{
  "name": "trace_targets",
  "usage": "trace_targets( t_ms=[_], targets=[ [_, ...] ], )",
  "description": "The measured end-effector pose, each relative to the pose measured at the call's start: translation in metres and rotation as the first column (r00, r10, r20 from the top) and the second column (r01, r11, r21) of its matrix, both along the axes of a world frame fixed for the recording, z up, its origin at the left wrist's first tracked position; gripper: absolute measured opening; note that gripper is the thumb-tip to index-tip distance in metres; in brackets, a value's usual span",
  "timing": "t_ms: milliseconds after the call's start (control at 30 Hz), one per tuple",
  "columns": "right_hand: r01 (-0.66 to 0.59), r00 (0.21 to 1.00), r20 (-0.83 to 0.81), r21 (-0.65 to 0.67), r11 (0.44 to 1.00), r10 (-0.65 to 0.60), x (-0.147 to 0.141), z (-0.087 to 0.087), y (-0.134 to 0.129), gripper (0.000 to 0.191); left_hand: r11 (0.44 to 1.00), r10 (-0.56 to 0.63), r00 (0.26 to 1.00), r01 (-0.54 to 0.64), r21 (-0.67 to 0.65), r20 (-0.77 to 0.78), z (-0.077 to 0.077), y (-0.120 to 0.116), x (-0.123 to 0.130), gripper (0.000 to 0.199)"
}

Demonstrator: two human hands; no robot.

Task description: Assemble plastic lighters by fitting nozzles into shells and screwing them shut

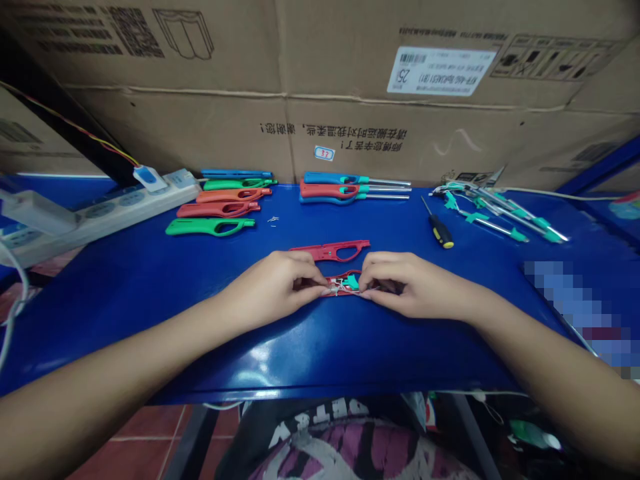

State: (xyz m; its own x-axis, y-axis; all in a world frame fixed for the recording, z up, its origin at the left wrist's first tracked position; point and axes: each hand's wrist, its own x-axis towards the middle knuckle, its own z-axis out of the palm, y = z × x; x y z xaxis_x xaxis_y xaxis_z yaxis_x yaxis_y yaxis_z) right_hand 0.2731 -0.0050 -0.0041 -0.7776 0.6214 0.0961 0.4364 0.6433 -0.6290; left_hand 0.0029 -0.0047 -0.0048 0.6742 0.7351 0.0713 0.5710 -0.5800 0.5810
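Both hands hold a red lighter half-shell low over the blue table. My left hand (pixel 300 283) pinches its left end with thumb and fingers, and my right hand (pixel 390 283) grips the right end. Between them the open red lighter shell (pixel 345 292) shows a teal trigger (pixel 352 283), thin white wires and small inner parts. The fingers cover both ends of the shell. Just behind lies a second red lighter half-shell (pixel 330 252) with an oval handle opening, on the table.
Several coloured lighter shells (pixel 213 227) lie at back left, near a white power strip (pixel 130 207). Long-necked lighters (pixel 350 190) rest at back centre. A screwdriver (pixel 440 230) and several metal lighter tubes (pixel 515 213) are at right. A cardboard box (pixel 240 127) stands behind the blue table (pixel 240 360).
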Motion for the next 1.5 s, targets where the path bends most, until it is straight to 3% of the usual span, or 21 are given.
trace_targets(
  t_ms=[200, 467, 667, 867, 1133, 1500],
  targets=[
    [0.077, 0.997, 0.001, 0.029, 0.997, -0.077, -0.0009, -0.0032, 0.0010, 0.004, 1.000, 0.001, 1.000, -0.001, -0.005, 0.002, 0.0004, 0.0001, 0.0016, 0.014],
    [0.046, 0.999, 0.000, 0.001, 0.999, -0.046, 0.0016, -0.0032, 0.0033, 0.008, 1.000, 0.002, 1.000, -0.002, 0.000, 0.002, 0.0010, 0.0001, 0.0014, 0.015],
    [0.042, 0.998, 0.040, 0.087, 0.995, -0.045, 0.0009, -0.0008, -0.0006, 0.009, 1.000, 0.002, 1.000, -0.002, -0.013, 0.012, -0.0001, 0.0004, 0.0013, 0.014],
    [0.033, 0.999, 0.038, 0.028, 0.999, -0.034, 0.0033, 0.0013, 0.0015, 0.013, 1.000, 0.008, 1.000, -0.007, -0.026, 0.015, -0.0001, 0.0000, 0.0018, 0.015],
    [0.044, 0.994, 0.096, 0.116, 0.992, -0.055, 0.0067, 0.0010, 0.0035, 0.003, 0.999, 0.015, 1.000, -0.014, -0.043, 0.027, -0.0006, 0.0002, 0.0018, 0.014],
    [0.006, 0.996, 0.093, 0.113, 0.994, -0.017, 0.0066, 0.0012, 0.0040, 0.011, 0.999, 0.023, 0.999, -0.022, -0.028, 0.030, 0.0001, 0.0001, 0.0013, 0.015]
  ],
)
